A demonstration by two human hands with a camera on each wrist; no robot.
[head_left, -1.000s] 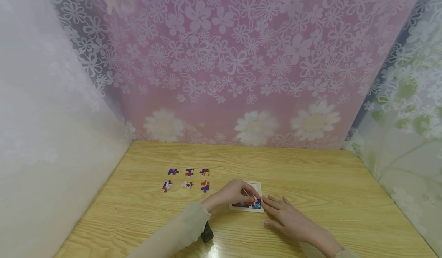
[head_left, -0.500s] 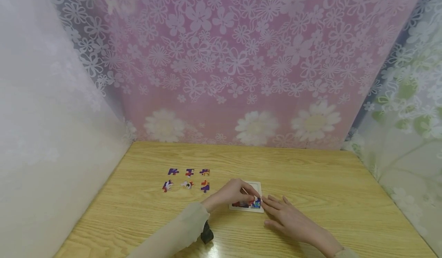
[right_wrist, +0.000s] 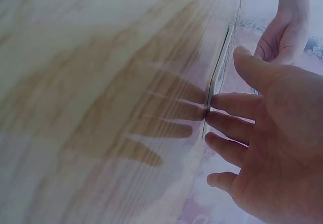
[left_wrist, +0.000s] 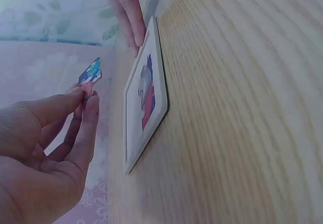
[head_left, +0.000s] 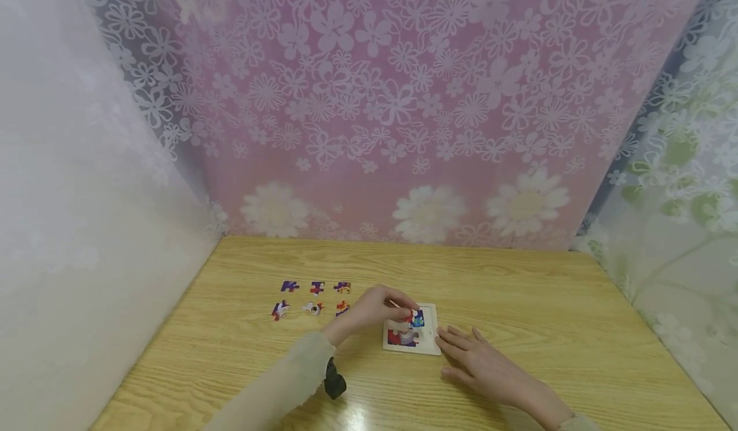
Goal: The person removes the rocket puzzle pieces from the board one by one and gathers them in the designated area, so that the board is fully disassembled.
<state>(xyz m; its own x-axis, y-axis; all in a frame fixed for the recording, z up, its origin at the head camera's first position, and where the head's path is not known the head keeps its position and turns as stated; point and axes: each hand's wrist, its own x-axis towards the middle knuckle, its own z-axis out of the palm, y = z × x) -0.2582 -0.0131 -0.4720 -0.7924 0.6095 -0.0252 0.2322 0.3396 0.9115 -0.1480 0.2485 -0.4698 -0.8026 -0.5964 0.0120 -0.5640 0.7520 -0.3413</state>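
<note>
My left hand (head_left: 371, 309) pinches a jigsaw piece (left_wrist: 92, 73), blue with some pink-red, between thumb and fingertips. In the left wrist view the piece is held up, apart from the white puzzle tray (left_wrist: 160, 90). The tray lies flat on the table, with a red, white and purple picture section (head_left: 400, 337) at its near left. Its near right part shows bare. My right hand (head_left: 487, 364) lies at the tray's right side with fingers extended. In the right wrist view its fingertips (right_wrist: 214, 100) touch the tray's edge.
Several loose jigsaw pieces lie in two rows left of the tray, among them a purple one (head_left: 289, 286) and a white one (head_left: 313, 309). A black device (head_left: 334, 382) hangs at my left wrist. Flowered curtains (head_left: 369, 98) enclose the wooden table (head_left: 519, 290).
My left hand has lifted the blue jigsaw piece from the tray's near right corner and moved slightly up and left with it. My right hand stays where it was.
</note>
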